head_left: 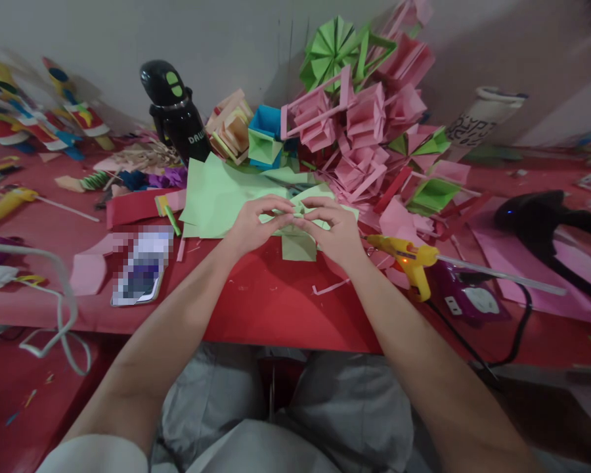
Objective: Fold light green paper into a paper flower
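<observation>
Forearm (184, 315) beside phone (142, 266), green paper (299, 249) beyond

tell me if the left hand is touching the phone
Apart: the head view shows red tabletop between the left hand and the phone.

Small pale green paper piece (299, 209), folded, mostly covered in two-handed pinch; right of black bottle (176, 115), nearer to viewer.
</observation>
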Demonstrator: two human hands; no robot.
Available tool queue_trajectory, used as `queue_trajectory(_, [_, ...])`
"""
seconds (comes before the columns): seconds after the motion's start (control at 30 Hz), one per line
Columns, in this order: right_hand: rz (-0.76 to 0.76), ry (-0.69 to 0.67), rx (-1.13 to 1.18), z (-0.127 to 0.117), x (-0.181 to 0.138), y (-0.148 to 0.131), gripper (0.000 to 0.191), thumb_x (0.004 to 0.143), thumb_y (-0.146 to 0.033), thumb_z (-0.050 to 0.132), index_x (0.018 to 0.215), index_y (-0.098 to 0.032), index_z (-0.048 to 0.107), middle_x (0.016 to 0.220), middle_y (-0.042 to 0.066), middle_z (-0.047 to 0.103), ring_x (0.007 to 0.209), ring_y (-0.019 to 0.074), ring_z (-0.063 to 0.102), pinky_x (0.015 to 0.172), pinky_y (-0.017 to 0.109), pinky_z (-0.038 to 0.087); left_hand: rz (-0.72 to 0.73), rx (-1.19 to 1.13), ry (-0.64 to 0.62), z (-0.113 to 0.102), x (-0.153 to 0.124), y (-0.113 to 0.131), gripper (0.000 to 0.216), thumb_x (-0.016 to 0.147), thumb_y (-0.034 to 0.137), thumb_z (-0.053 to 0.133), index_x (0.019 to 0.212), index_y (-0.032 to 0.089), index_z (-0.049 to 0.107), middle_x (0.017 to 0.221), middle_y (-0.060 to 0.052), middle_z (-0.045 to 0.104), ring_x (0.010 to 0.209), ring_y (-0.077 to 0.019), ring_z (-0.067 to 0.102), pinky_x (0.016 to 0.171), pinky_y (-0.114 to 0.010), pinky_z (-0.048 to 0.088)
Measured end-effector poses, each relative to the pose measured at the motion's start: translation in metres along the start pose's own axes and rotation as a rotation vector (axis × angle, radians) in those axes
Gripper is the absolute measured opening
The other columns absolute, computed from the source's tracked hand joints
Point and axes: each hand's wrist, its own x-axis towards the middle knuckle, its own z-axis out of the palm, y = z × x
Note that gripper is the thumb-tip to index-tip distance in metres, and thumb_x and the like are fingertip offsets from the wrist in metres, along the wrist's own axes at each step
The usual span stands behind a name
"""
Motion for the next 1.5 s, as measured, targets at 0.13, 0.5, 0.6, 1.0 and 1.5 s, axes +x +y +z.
queue_trajectory(0.13, [-0.003,-0.005,-0.010,0.0007,-0.0004,-0.0004,0.019,0.080,-0.044,0.079,0.074,-0.026,0.077,0.111,0.005,0.074,0.105,0.0231,0.069,0.100,0.044,0.052,0.007,-0.001,0.015,0.0008,0.0003,0.0007,0.010,0.087,0.029,0.071,0.084,0.021,0.077,0.103,-0.008,0.076,0.098,-0.0196,0.068,0.084,-0.032,0.053])
queue_trajectory(0.5, [0.002,0.009,-0.016,0.0015,-0.0008,-0.0024,0.025,0.081,-0.048,0.078,0.071,-0.025,0.074,0.107,0.006,0.074,0.103,0.0232,0.068,0.097,0.043,0.052,-0.027,-0.010,-0.006,0.0013,0.0004,0.0032,0.013,0.088,0.031,0.069,0.084,0.020,0.076,0.106,-0.009,0.075,0.098,-0.0202,0.068,0.084,-0.033,0.054])
queue_trajectory(0.6, [-0.004,0.013,-0.016,0.0012,-0.0011,-0.0028,0.024,0.081,-0.046,0.078,0.071,-0.025,0.073,0.106,0.006,0.073,0.102,0.0233,0.068,0.096,0.043,0.053,-0.035,-0.036,0.001,0.0016,0.0000,0.0008,0.013,0.086,0.032,0.072,0.084,0.020,0.077,0.104,-0.009,0.076,0.097,-0.0202,0.069,0.083,-0.032,0.054])
queue_trajectory(1.0, [0.015,0.021,0.078,0.0038,-0.0017,-0.0008,0.027,0.080,-0.049,0.077,0.074,-0.023,0.073,0.105,0.007,0.073,0.099,0.0215,0.069,0.087,0.038,0.058,-0.104,-0.124,0.042,0.0004,-0.0005,-0.0001,0.014,0.081,0.032,0.079,0.087,0.020,0.080,0.095,-0.007,0.078,0.087,-0.0188,0.071,0.077,-0.030,0.056])
queue_trajectory(1.5, [0.017,0.063,0.128,0.0041,-0.0002,0.0013,0.029,0.079,-0.049,0.079,0.073,-0.022,0.071,0.102,0.008,0.073,0.098,0.0215,0.070,0.084,0.037,0.060,-0.144,-0.177,0.082,-0.0018,0.0010,0.0002,0.019,0.074,0.032,0.084,0.082,0.017,0.076,0.082,-0.005,0.077,0.081,-0.0189,0.073,0.080,-0.033,0.060])
